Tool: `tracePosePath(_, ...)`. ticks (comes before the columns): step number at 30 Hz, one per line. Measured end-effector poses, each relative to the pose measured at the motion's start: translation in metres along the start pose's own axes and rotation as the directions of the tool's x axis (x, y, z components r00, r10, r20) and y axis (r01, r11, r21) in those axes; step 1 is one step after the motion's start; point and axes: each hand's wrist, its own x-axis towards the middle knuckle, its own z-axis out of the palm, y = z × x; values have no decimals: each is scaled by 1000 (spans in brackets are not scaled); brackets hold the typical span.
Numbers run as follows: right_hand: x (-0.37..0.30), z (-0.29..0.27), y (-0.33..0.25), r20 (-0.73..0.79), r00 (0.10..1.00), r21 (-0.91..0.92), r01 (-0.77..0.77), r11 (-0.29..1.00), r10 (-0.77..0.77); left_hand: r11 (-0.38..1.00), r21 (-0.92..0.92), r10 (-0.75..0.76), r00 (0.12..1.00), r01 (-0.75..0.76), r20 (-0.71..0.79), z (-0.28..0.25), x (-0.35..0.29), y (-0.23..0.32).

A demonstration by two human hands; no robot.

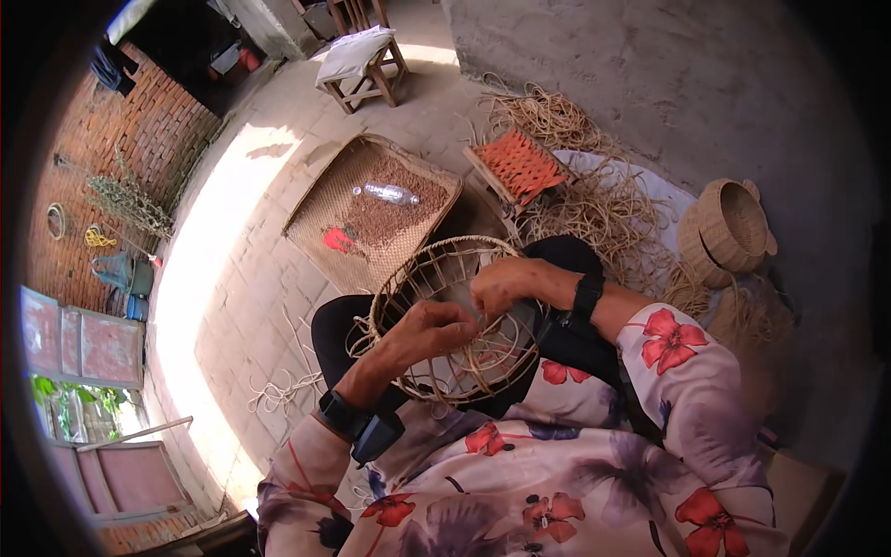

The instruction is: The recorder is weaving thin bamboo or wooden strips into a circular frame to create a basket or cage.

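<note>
An unfinished open-frame cane basket [444, 247] rests on my lap between my knees, with bare stakes and a round rim. My left hand [432, 327] reaches over its left side, thumb and fingers pressed together near the middle. Just right of it, my right hand [506, 283] bends down into the basket with curled fingers. Both hands are closed, fingertips nearly meeting; what they pinch is too small to make out. Pale loose cane strands [478, 357] curve through the basket below my hands.
Ahead lies a woven tray [316, 218] with brown grains, a clear plastic bottle [390, 193] and something red. An orange-webbed stool [522, 165] and heaped cane strands [603, 218] are ahead right. Finished baskets [710, 227] stand right, a cushioned stool [357, 56] farther off.
</note>
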Motion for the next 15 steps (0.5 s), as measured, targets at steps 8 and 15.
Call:
tracePosePath(8, -5, -6, -12, 44, 998, 7, -45, 999, 44, 998, 33, 61, 998, -62, 4, 0, 14, -17)
tracePosePath(15, -3, 4, 0, -82, 997, -5, 12, 1000, -12, 998, -24, 55, 996, -53, 69, -1, 17, -12)
